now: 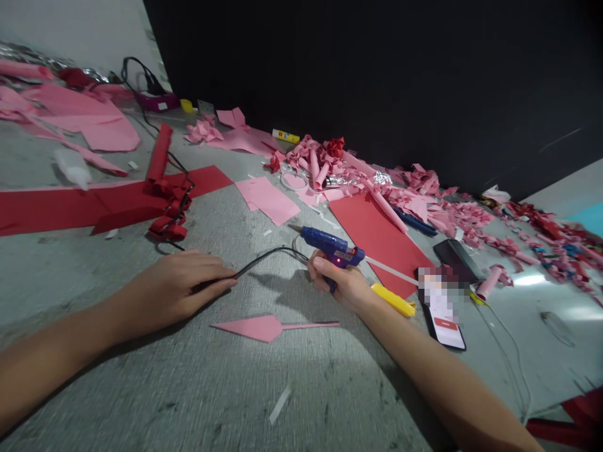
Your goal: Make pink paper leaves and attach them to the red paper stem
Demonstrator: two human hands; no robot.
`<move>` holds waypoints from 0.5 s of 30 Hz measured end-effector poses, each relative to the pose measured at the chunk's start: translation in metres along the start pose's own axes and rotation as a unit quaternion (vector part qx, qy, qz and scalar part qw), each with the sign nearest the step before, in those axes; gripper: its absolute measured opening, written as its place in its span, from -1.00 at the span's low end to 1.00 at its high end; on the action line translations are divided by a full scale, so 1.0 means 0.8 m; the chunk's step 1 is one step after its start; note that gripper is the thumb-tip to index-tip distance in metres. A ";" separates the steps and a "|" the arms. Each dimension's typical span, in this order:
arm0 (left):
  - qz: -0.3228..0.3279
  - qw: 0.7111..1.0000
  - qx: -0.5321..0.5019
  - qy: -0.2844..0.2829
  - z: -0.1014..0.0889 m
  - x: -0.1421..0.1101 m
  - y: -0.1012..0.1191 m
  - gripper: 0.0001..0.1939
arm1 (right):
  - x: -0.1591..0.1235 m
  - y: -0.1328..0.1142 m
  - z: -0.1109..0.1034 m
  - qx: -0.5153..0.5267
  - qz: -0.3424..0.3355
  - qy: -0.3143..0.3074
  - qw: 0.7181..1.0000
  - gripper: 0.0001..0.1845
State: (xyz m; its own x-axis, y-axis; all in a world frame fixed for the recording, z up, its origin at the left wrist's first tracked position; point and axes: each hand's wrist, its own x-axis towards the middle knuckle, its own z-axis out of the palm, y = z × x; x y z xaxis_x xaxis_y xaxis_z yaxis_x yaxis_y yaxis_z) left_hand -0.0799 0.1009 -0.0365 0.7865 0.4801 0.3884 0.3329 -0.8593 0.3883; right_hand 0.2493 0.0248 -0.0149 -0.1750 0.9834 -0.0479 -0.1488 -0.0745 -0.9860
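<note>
My right hand (336, 279) is wrapped round the handle of a blue glue gun (325, 240), its nozzle toward the left and a red light lit on its side. A white glue stick (391, 270) juts from the gun's back. Its black cord (261, 256) runs left to my left hand (195, 285), which pinches it between thumb and fingers just above the table. Below both hands lies a pink paper cutout (259, 328) with a pointed, leaf-like end and a thin stem.
Red paper strips (47, 207) lie at left near a white bottle (71, 166). A red sheet (377, 235), a yellow cutter (393, 300), a phone (450, 333) and a dark case (456, 260) are at right. Crumpled pink paper (424, 182) lines the black wall (377, 75).
</note>
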 end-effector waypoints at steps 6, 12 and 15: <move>0.001 1.000 -0.005 0.005 0.000 0.002 0.001 -0.73 | 0.000 -0.001 0.001 0.009 0.001 0.001 1.000 -0.56; 0.002 1.000 -0.003 0.008 0.001 0.001 0.000 -0.74 | 0.000 0.000 0.000 0.002 0.000 -0.002 1.000 -0.55; 0.002 1.000 0.000 0.011 0.002 0.000 -0.001 -0.74 | -0.001 0.000 0.000 0.008 0.000 -0.001 1.000 -0.55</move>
State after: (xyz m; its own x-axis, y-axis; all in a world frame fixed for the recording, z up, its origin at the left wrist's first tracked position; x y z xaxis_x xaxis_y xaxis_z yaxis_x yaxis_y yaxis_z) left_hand -0.0791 0.1016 -0.0380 0.7765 0.4803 0.4078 0.3295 -0.8613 0.3868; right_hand 0.2496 0.0244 -0.0146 -0.1779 0.9829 -0.0475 -0.1644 -0.0772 -0.9834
